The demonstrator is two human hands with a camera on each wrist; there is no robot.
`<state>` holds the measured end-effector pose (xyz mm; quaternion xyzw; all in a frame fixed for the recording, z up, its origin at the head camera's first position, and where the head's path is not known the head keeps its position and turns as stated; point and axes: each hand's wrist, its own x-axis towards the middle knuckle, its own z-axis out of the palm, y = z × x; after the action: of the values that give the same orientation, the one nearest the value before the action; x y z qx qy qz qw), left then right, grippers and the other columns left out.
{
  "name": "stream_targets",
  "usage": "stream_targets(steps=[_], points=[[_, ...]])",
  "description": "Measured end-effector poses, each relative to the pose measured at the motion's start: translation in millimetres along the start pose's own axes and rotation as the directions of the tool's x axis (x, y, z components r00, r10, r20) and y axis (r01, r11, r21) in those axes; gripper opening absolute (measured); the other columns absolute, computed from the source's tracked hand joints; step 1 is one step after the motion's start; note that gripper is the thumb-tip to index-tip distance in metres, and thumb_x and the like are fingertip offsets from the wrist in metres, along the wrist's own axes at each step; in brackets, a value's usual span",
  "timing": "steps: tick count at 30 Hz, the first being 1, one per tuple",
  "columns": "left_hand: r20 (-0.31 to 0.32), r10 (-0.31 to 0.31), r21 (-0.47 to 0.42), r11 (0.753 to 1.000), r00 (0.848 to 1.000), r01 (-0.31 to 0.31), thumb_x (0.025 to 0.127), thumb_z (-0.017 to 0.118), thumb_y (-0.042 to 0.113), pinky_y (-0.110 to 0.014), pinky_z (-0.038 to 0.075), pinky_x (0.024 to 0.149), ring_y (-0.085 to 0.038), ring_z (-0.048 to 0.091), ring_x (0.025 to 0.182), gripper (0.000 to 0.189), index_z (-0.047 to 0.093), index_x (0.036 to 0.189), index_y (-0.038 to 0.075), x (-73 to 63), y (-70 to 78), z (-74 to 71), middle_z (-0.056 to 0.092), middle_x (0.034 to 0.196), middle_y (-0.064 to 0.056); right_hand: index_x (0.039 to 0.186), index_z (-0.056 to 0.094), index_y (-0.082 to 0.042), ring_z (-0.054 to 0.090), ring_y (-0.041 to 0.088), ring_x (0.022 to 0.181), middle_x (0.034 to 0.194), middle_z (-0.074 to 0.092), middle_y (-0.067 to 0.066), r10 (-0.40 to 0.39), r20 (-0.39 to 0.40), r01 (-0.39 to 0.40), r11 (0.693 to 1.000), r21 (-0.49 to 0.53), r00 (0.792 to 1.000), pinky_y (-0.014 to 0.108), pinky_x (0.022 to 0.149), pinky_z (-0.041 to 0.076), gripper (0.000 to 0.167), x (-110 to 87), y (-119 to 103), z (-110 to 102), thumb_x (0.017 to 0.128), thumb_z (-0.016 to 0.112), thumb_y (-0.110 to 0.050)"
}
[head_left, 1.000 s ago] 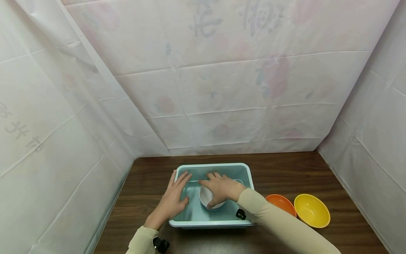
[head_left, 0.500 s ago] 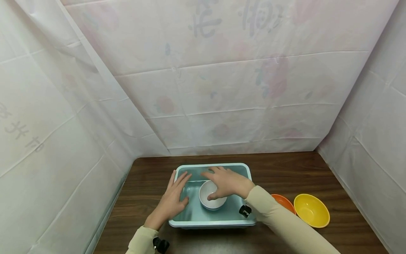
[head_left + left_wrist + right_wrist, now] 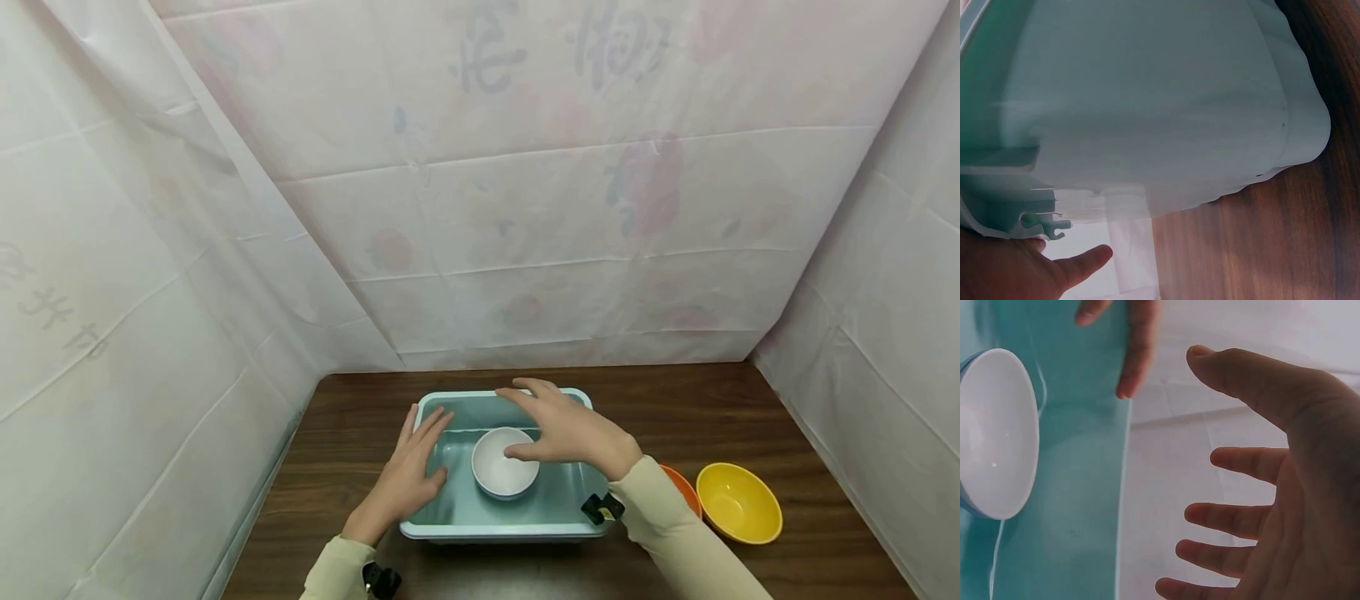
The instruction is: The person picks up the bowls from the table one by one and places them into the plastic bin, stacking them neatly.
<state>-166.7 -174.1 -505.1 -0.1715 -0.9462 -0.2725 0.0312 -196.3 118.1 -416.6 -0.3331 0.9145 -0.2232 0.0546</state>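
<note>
A small bowl (image 3: 495,468), white inside and bluish outside, stands upright near the middle of a pale blue-green plastic basin (image 3: 495,530). My left hand (image 3: 401,479) lies at the basin's left rim with its fingers spread. From the left wrist view, the basin's outer wall (image 3: 1160,100) fills most of the picture, and part of that hand (image 3: 1010,269) shows at the rim. Above the basin's right half, my right hand (image 3: 566,429) holds nothing, its thumb overlapping the bowl's edge. The right wrist view has a gap between the fingers and the bowl (image 3: 997,434).
Right of the basin, a yellow bowl (image 3: 738,502) stands on the dark wooden table (image 3: 330,442). Beside it is an orange bowl (image 3: 686,492), partly hidden by the right sleeve (image 3: 667,517). White printed sheets (image 3: 525,208) hang behind and at both sides.
My right hand has let go of the white bowl and drawn back to the right and away, uncovering it. The bowl and my left hand have stayed in place.
</note>
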Motion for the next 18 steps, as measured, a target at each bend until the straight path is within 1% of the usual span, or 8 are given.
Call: stream_targets(steps=[4, 8, 12, 18], points=[[-0.004, 0.003, -0.008, 1.000, 1.000, -0.003, 0.089, 0.075, 0.009, -0.067, 0.028, 0.119, -0.035, -0.004, 0.161, 0.081, 0.038, 0.160, 0.018, -0.5, 1.0, -0.7, 0.031, 0.169, -0.006, 0.158, 0.042, -0.023, 0.039, 0.037, 0.148, 0.162, 0.038, 0.015, -0.003, -0.072, 0.003, 1.000, -0.005, 0.997, 0.059, 0.107, 0.047, 0.081, -13.1, 5, -3, 0.090, 0.074, -0.054], [-0.006, 0.009, -0.008, 1.000, 1.000, -0.009, 0.089, 0.075, 0.009, -0.067, 0.028, 0.119, -0.036, -0.004, 0.161, 0.081, 0.038, 0.160, 0.019, -0.6, 0.9, -0.6, 0.031, 0.169, -0.006, 0.157, 0.044, -0.022, 0.040, 0.035, 0.148, 0.162, 0.039, 0.012, 0.002, -0.123, -0.005, 1.000, -0.019, 0.992, 0.059, 0.109, 0.045, 0.080, -27.4, 9, -7, 0.090, 0.074, -0.054], [-0.005, 0.007, -0.005, 1.000, 1.000, -0.007, 0.089, 0.075, 0.010, -0.066, 0.028, 0.119, -0.036, -0.004, 0.161, 0.081, 0.038, 0.160, 0.020, -0.8, 0.5, -0.6, 0.031, 0.169, -0.005, 0.156, 0.046, -0.021, 0.040, 0.037, 0.147, 0.163, 0.037, 0.012, 0.009, -0.166, -0.014, 0.999, -0.029, 0.986, 0.059, 0.109, 0.045, 0.079, -42.1, 13, -9, 0.090, 0.076, -0.051], [-0.008, 0.004, -0.005, 1.000, 1.000, -0.004, 0.089, 0.075, 0.010, -0.067, 0.028, 0.119, -0.036, -0.003, 0.161, 0.081, 0.038, 0.160, 0.020, -1.1, 0.2, 0.0, 0.031, 0.169, -0.005, 0.155, 0.047, -0.020, 0.038, 0.041, 0.148, 0.162, 0.038, 0.015, -0.021, -0.247, 0.001, 0.996, -0.084, 0.969, 0.063, 0.108, 0.045, 0.080, -62.2, 23, -7, 0.088, 0.079, -0.048]])
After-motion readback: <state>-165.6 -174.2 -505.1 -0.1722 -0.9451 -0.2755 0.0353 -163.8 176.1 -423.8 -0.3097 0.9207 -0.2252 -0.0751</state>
